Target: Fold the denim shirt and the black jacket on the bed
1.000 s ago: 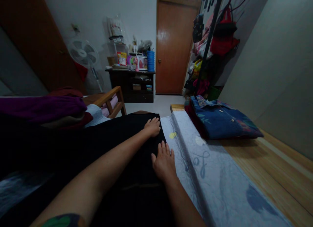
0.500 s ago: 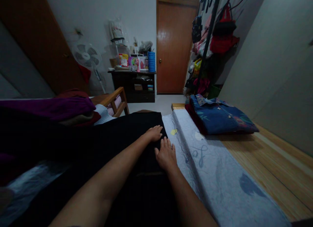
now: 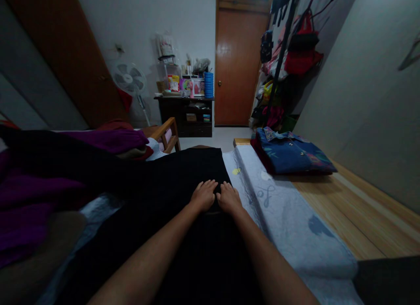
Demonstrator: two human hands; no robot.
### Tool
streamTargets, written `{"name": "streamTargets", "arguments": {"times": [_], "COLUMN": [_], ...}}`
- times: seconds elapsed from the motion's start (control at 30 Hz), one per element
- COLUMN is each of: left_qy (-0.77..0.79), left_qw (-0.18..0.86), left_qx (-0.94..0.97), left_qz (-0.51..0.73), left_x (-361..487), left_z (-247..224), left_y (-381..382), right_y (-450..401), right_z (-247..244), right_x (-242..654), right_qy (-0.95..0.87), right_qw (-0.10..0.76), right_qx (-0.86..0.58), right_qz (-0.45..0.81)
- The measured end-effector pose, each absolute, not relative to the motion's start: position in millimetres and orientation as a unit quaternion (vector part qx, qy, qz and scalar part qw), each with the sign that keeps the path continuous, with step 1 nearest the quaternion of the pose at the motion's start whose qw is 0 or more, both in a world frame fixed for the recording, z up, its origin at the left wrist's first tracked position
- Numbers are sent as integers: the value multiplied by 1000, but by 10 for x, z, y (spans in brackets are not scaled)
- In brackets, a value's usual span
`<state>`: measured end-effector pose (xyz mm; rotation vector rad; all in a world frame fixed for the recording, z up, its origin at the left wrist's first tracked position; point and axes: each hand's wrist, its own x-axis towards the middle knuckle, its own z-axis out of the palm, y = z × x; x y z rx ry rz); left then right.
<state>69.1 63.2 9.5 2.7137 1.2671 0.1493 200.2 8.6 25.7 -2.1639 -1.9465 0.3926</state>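
A black garment [image 3: 177,173] lies spread over the bed, its straight right edge resting on a pale grey patterned sheet [image 3: 288,217]. My left hand [image 3: 204,195] lies palm down on the black cloth with its fingers spread. Just right of it, near the cloth's right edge, my right hand [image 3: 229,197] also rests flat, fingers apart. The two hands are close together, thumbs nearly meeting, and neither grips anything. The cloth's near part is too dark to make out folds.
A folded blue floral garment [image 3: 295,154] sits on a dark red one at the right, by bare wooden boards [image 3: 348,204]. Purple clothes [image 3: 111,141] are heaped at the left. Beyond are a wooden armrest [image 3: 166,132], a fan [image 3: 129,79] and a dark cabinet [image 3: 169,112].
My left hand has drawn back toward me, and my right hand has shifted slightly, so they now lie side by side. The view has turned a little to the left.
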Motion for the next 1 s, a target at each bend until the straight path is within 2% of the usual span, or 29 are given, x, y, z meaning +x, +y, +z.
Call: {"name": "streamTargets", "arguments": {"times": [0.13,0.27,0.47,0.6,0.77,1.0], "left_qy": [423,428,435,429,376,420], "left_qw": [71,87,117,123,150,141], "left_qx": [902,898,892,894,911,893], "left_qz": [43,50,27,43,79,76], "left_x": [700,705,738,665,450,291], "left_z": [78,84,273,387,262,199], "left_y": [625,630,578,210,-384,-889], "right_y": [-280,-833,-1409,-1453,-1539,-1936], "right_z": [281,194,155,190,155,102], "right_x": [1919,1762,1691,1709,1742,1819], "right_qy": [-682,-702,-719,-719,-726,-735], "right_qw": [94,117,109,122,133,121], "right_qx": [-711,-697,-683,-682,-672,-665], "right_qz": [144,85,71,61,53,60]}}
